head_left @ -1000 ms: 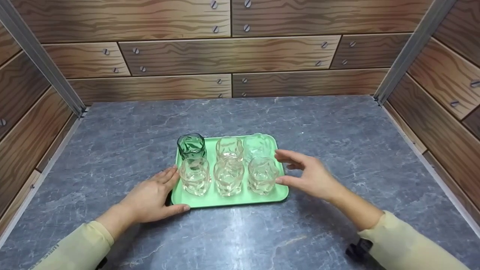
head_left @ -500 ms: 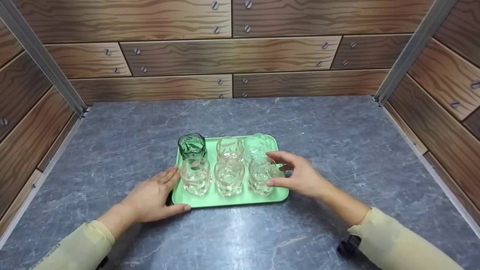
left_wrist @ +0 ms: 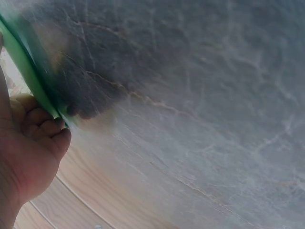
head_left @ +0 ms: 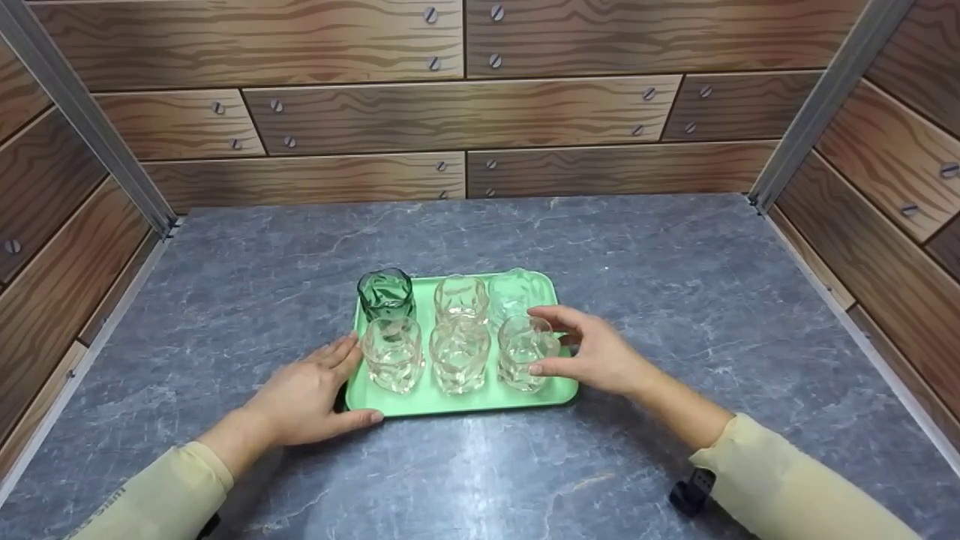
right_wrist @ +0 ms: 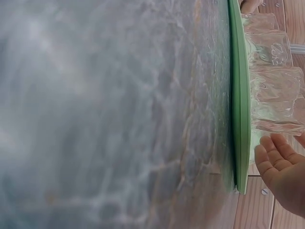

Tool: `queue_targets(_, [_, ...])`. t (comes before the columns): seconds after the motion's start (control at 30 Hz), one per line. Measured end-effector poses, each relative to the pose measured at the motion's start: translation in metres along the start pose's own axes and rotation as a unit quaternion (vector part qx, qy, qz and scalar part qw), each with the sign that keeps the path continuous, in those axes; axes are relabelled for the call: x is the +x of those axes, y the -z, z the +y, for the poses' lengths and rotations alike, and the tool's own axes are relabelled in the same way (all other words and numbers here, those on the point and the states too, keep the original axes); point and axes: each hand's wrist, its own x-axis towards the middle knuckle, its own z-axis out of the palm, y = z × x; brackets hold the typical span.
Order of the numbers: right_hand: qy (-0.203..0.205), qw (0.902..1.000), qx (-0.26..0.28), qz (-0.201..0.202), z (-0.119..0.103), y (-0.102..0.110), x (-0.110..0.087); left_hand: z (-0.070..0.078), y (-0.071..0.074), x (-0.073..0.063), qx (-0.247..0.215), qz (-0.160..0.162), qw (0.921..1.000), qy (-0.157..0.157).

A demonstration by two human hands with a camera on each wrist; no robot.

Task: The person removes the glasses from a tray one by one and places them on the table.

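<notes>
A light green tray [head_left: 442,405] lies on the table with two rows of faceted drinking glasses. At its back left stands a dark green glass [head_left: 385,296]; a pale green glass [head_left: 516,291] is at the back right. A clear glass [head_left: 461,296] stands between them at the back. The front row has a left clear glass [head_left: 393,352], a middle one [head_left: 459,356] and a right one [head_left: 517,349]. My right hand [head_left: 596,352] holds that front right glass, thumb in front and fingers behind. My left hand [head_left: 304,394] rests against the tray's left edge, thumb at the front rim.
The table [head_left: 262,255] has a grey marbled surface. Wood-pattern walls [head_left: 457,116] enclose it at the back and both sides, with grey metal posts [head_left: 832,97] in the corners.
My right hand has moved left from beside the tray, and its thumb and fingers have come round the front right glass. The left hand and the tray have stayed put.
</notes>
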Motion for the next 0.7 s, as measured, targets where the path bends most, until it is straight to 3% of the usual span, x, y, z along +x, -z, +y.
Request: queue_targets(0.7, [-0.011, 0.9999, 0.007, 0.004, -0.0011, -0.0044, 0.0029, 0.0005, -0.0005, 0.0009, 0.003, 0.003, 1.0, 0.003])
